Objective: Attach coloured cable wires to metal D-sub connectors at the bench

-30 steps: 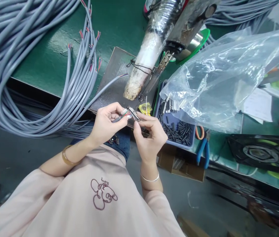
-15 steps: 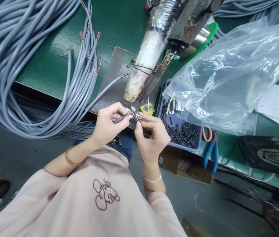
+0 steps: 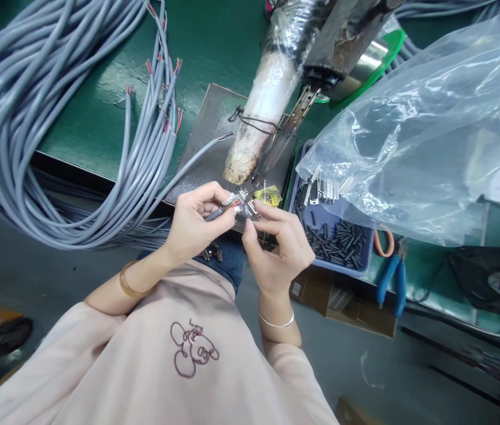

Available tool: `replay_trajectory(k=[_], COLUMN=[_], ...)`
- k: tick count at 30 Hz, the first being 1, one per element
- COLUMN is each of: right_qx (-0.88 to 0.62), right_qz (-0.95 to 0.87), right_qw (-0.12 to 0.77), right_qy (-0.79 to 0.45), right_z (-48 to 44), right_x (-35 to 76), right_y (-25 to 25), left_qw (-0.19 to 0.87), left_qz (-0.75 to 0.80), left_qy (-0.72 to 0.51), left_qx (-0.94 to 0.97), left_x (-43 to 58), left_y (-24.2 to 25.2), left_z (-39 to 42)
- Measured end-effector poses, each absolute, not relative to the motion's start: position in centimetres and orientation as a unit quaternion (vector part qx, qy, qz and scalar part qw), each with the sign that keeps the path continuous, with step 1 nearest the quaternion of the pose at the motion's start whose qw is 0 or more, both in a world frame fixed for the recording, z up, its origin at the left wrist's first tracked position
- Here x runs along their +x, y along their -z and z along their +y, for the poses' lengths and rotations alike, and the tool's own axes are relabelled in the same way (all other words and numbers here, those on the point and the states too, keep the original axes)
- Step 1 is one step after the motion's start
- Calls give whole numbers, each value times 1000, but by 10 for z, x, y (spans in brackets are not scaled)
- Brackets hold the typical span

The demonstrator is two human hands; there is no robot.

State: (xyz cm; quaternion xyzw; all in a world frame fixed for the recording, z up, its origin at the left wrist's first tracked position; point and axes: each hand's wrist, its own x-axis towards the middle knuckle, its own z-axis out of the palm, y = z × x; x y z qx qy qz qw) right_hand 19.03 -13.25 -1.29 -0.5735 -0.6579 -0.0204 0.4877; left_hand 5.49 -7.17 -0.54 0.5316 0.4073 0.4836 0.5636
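Note:
My left hand [image 3: 197, 223] pinches the stripped end of a grey cable, whose thin coloured wires [image 3: 232, 204] fan out past the fingertips. My right hand [image 3: 280, 241] has its thumb and fingers closed on a small metal multi-pin connector [image 3: 252, 208]. Wires and connector meet between the two hands; whether any wire touches a pin is too small to tell. Just above them points the dark tip of a soldering iron [image 3: 271, 154], fixed beside a thick white plastic-wrapped tube [image 3: 254, 112].
Looped grey cables [image 3: 19, 136] fill the left. Another cable end [image 3: 205, 146] lies on a dark plate [image 3: 214, 112]. At right are a blue tray [image 3: 367, 257] with black sleeves and connectors, a clear plastic bag [image 3: 409, 141], blue-handled pliers [image 3: 391, 280] and a solder spool [image 3: 371, 62].
The connector has turned a little between my hands, and my right hand has shifted slightly right. The whole view has moved slightly, with the tray and pliers farther right.

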Motion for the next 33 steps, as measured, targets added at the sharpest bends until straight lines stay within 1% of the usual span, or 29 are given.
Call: replay_trajectory(k=[6,15,17,20,22,25,26,27,28,31,33], right_qx=[-572,-571,-592,-629,-637,-617,-615,-622,-639,-676,-667], right_qz=[-679,-678,-658,-630,-601,-522,-501,-492,-495,-531,-544], right_qw=[458,452,459,456,481,588,608,607,588,493,471], right_qy=[45,94,73,-14,-40,27,42,36,9,-133,-195], right_z=[-134,-140,-143,-146,-149,-156,-159,-162,-165,-167,-165], right_x=[192,193,194,195,194,192,191,190,190,188,187], right_y=[18,15,13,13,13,9,7,4,1,-6,-8], left_qw=[604,638,677,759,792,806,806,805,803,799,798], left_qz=[425,416,391,345,327,317,316,315,312,299,289], left_qy=[-446,-415,-389,-332,-303,-291,-292,-297,-304,-328,-336], left_qx=[506,499,486,442,418,406,406,406,406,406,408], left_x=[53,48,43,36,32,30,30,30,30,30,30], left_y=[9,9,7,5,3,1,1,1,2,5,7], left_z=[-72,-79,-81,-84,-85,-87,-88,-89,-89,-92,-95])
